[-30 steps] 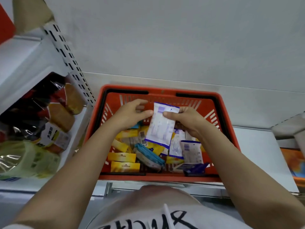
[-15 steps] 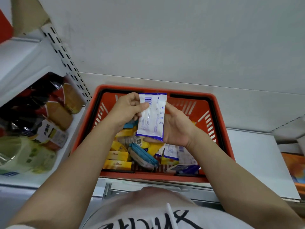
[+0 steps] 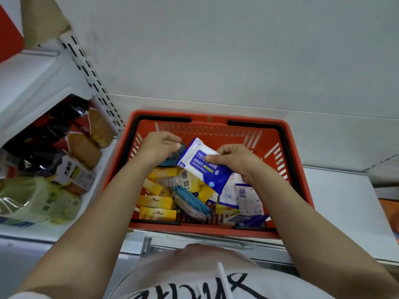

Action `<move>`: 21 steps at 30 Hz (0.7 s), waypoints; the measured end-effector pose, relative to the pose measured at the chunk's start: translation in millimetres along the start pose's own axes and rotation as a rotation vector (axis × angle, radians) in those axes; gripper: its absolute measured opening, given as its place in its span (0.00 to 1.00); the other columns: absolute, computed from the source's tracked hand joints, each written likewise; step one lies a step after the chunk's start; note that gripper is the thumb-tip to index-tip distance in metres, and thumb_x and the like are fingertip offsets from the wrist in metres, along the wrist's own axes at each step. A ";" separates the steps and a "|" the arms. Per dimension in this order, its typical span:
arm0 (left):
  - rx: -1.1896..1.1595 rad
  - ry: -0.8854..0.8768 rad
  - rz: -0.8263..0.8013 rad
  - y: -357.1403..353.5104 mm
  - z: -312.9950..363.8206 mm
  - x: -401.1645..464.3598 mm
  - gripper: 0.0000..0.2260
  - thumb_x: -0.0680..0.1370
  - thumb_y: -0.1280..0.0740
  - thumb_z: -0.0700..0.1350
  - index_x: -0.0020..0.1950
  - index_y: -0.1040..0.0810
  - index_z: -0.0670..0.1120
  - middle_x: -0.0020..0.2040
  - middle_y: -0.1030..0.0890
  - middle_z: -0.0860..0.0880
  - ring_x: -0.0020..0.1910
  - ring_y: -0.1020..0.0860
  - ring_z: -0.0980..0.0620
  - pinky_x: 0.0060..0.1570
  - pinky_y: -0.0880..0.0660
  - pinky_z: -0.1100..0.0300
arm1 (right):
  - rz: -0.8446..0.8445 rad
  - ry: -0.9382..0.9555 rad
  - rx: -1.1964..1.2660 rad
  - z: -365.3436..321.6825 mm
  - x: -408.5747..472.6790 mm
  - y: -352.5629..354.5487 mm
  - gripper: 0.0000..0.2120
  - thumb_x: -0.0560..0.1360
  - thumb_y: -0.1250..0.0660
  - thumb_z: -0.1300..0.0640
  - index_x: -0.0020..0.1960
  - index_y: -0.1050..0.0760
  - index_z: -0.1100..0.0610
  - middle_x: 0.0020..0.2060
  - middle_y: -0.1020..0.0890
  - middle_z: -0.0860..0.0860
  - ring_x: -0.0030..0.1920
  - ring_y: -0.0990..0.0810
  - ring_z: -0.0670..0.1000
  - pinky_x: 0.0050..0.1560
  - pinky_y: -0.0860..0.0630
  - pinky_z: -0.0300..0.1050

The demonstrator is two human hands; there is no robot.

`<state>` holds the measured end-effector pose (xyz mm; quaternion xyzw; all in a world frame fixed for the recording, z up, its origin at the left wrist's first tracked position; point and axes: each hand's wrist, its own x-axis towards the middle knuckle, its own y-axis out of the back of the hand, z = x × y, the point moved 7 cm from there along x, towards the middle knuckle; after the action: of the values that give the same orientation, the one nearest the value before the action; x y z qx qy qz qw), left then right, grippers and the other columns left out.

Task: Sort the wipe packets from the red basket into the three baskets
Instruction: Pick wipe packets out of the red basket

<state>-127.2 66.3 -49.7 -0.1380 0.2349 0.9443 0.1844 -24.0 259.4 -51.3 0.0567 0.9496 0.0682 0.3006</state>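
The red basket (image 3: 291,160) stands on a white shelf in front of me, filled with several wipe packets: yellow ones (image 3: 156,213), teal ones (image 3: 190,201) and blue-and-white ones (image 3: 246,197). My right hand (image 3: 235,159) grips a blue-and-white alcohol wipe packet (image 3: 199,167), printed face up, above the pile. My left hand (image 3: 160,147) is over the basket's left half with its fingers curled around the edge of a teal packet (image 3: 172,159) that is mostly hidden beneath it.
To the left, a lower shelf (image 3: 32,231) holds bagged bread (image 3: 86,143) and a green packaged item (image 3: 36,201). A perforated shelf upright (image 3: 90,76) rises at the back left. A white wall runs behind the basket, and white shelf surface (image 3: 345,212) lies to its right.
The blue-and-white packet has been turned over to its printed front and now sits in my right hand alone. My left hand let go of it and moved onto a teal packet.
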 end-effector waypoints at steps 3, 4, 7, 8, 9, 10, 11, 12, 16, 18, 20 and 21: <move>0.425 0.021 -0.045 12.0 -14.3 10.0 0.17 0.76 0.28 0.50 0.62 0.20 0.46 0.62 0.20 0.47 0.60 0.22 0.47 0.61 0.26 0.52 | 0.081 -0.036 0.063 4.7 -4.3 11.1 0.13 0.71 0.24 0.53 0.46 0.26 0.58 0.39 0.15 0.54 0.32 0.15 0.47 0.28 0.22 0.37; 0.495 0.080 -0.139 10.1 -24.0 11.7 0.22 0.76 0.28 0.54 0.66 0.21 0.46 0.65 0.22 0.47 0.63 0.24 0.47 0.64 0.27 0.51 | 0.092 -0.051 0.065 5.7 -5.1 13.4 0.14 0.72 0.24 0.52 0.48 0.26 0.59 0.39 0.15 0.53 0.32 0.15 0.46 0.28 0.22 0.37; 0.541 0.197 -0.328 -1.2 -47.6 9.8 0.26 0.74 0.27 0.57 0.69 0.24 0.49 0.71 0.26 0.48 0.68 0.27 0.47 0.69 0.31 0.52 | 0.111 -0.061 0.043 6.6 -2.8 16.7 0.16 0.71 0.24 0.51 0.50 0.26 0.59 0.42 0.14 0.53 0.36 0.14 0.48 0.32 0.21 0.38; 0.516 0.190 -0.311 -2.4 -51.5 13.4 0.23 0.74 0.26 0.52 0.67 0.22 0.49 0.69 0.25 0.48 0.68 0.27 0.48 0.68 0.31 0.54 | 0.117 -0.061 0.037 6.5 -1.9 16.9 0.16 0.71 0.24 0.50 0.50 0.26 0.58 0.43 0.14 0.53 0.37 0.14 0.48 0.33 0.21 0.38; 0.480 0.164 -0.271 -2.2 -51.7 17.3 0.18 0.74 0.25 0.47 0.63 0.19 0.48 0.66 0.22 0.48 0.65 0.25 0.49 0.65 0.29 0.57 | 0.123 -0.060 0.038 6.4 -1.2 17.4 0.16 0.71 0.24 0.50 0.50 0.25 0.58 0.43 0.14 0.52 0.37 0.14 0.48 0.33 0.20 0.38; 0.441 0.142 -0.217 -0.1 -50.9 20.7 0.12 0.74 0.25 0.43 0.57 0.17 0.47 0.61 0.19 0.49 0.62 0.23 0.49 0.60 0.28 0.59 | 0.128 -0.060 0.041 6.7 -0.7 18.1 0.16 0.71 0.24 0.50 0.51 0.25 0.58 0.42 0.15 0.52 0.38 0.14 0.48 0.33 0.21 0.38; 0.417 0.128 -0.163 3.3 -49.7 23.5 0.06 0.74 0.25 0.40 0.50 0.15 0.47 0.55 0.17 0.50 0.59 0.21 0.49 0.56 0.27 0.60 | 0.133 -0.061 0.041 7.1 -0.4 18.9 0.16 0.71 0.24 0.50 0.51 0.25 0.58 0.42 0.15 0.52 0.38 0.14 0.48 0.33 0.21 0.38; 0.413 0.122 -0.129 5.6 -49.0 26.0 0.04 0.73 0.25 0.40 0.46 0.16 0.47 0.52 0.17 0.50 0.57 0.20 0.49 0.54 0.27 0.60 | 0.140 -0.064 0.041 7.3 -0.7 19.9 0.17 0.71 0.24 0.50 0.52 0.25 0.58 0.43 0.15 0.52 0.39 0.14 0.49 0.34 0.21 0.38; 0.545 0.177 -0.281 -4.8 -54.2 21.1 0.25 0.71 0.23 0.52 0.66 0.22 0.48 0.67 0.24 0.50 0.67 0.27 0.48 0.66 0.30 0.55 | 0.167 -0.061 0.060 7.6 -0.6 22.0 0.15 0.72 0.25 0.50 0.50 0.25 0.58 0.44 0.15 0.52 0.41 0.14 0.50 0.36 0.20 0.39; 0.587 0.180 -0.339 -8.5 -56.3 18.5 0.31 0.69 0.22 0.54 0.70 0.25 0.50 0.72 0.28 0.48 0.70 0.29 0.47 0.70 0.32 0.54 | 0.167 -0.058 0.065 6.8 -0.4 20.5 0.15 0.72 0.25 0.51 0.50 0.25 0.58 0.44 0.15 0.52 0.41 0.14 0.50 0.36 0.20 0.39; 0.586 0.147 -0.338 -9.9 -54.9 18.6 0.31 0.68 0.21 0.52 0.70 0.24 0.51 0.71 0.27 0.48 0.68 0.28 0.48 0.69 0.31 0.54 | 0.164 -0.062 0.065 6.4 -0.6 18.3 0.15 0.72 0.25 0.51 0.51 0.25 0.58 0.44 0.15 0.52 0.42 0.14 0.50 0.37 0.19 0.39; 0.572 0.130 -0.323 -10.0 -52.7 18.4 0.30 0.68 0.20 0.49 0.69 0.24 0.50 0.69 0.25 0.48 0.67 0.26 0.49 0.67 0.29 0.56 | 0.163 -0.064 0.066 6.3 -0.4 17.5 0.15 0.72 0.25 0.51 0.51 0.25 0.58 0.44 0.15 0.52 0.42 0.14 0.50 0.38 0.19 0.39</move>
<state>-130.3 53.6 -104.8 -0.1761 0.4768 0.7880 0.3474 -18.8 277.1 -53.3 0.1458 0.9335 0.0595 0.3222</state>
